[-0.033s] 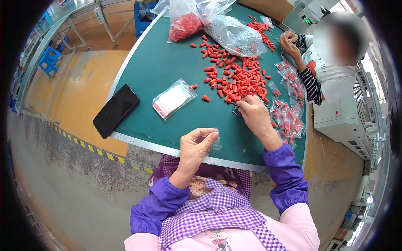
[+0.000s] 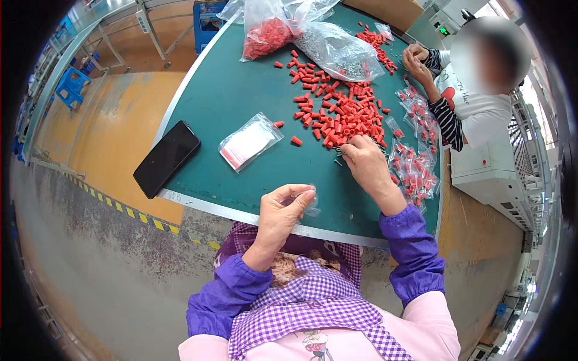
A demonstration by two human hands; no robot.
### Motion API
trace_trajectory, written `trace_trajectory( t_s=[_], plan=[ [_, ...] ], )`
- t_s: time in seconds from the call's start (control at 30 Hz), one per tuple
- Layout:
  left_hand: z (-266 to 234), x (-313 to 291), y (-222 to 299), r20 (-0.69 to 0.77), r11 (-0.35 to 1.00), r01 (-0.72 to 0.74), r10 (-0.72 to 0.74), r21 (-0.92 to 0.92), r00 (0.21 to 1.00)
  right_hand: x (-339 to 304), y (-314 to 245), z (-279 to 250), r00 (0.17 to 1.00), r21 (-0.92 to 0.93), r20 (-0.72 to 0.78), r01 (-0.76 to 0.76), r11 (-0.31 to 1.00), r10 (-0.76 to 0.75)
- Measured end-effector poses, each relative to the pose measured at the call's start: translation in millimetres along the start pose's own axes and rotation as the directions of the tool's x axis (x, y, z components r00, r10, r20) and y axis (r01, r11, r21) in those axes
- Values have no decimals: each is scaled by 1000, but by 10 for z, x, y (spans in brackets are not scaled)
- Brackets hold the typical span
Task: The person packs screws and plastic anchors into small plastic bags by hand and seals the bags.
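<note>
Near the table's front edge, my left hand [image 2: 282, 215] pinches a small clear plastic bag [image 2: 313, 208] between thumb and fingers. Farther right, my right hand [image 2: 368, 163] reaches to the near edge of a heap of red cone-shaped plastic plugs [image 2: 343, 120]. Its thumb and fingertips are pinched together on small metal screws, partly hidden by the fingers. A few loose screws [image 2: 338, 162] lie just beside them on the green table. Right of that hand lies a pile of small clear bags [image 2: 415, 174] with red plugs inside.
A black phone [image 2: 167, 159] lies at the table's left edge, beside a clear bag with a white card [image 2: 250, 143]. Large bags of red plugs [image 2: 268, 39] and of screws [image 2: 343, 51] stand at the back. Across the right side, a co-worker's hands [image 2: 416, 62] handle something small.
My right hand and forearm have shifted very slightly to the right. My left hand stays in place with the small bag.
</note>
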State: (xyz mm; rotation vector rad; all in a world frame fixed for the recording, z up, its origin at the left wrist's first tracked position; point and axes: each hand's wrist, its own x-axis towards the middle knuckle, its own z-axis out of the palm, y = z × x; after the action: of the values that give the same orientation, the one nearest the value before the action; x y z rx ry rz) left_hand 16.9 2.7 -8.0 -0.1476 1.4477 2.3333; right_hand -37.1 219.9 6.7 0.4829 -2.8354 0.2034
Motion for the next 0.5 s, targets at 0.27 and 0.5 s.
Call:
trace_trajectory(
  t_s=[0.27,0.5],
  plan=[
    [-16,49,-50,31,994,-63,61,85,998,212,21,39,988,-86,154,-10,996,23],
    [-35,46,1,36,997,-81,81,-5,996,77,110,51,954,384,118,-300,874,275]
  ],
)
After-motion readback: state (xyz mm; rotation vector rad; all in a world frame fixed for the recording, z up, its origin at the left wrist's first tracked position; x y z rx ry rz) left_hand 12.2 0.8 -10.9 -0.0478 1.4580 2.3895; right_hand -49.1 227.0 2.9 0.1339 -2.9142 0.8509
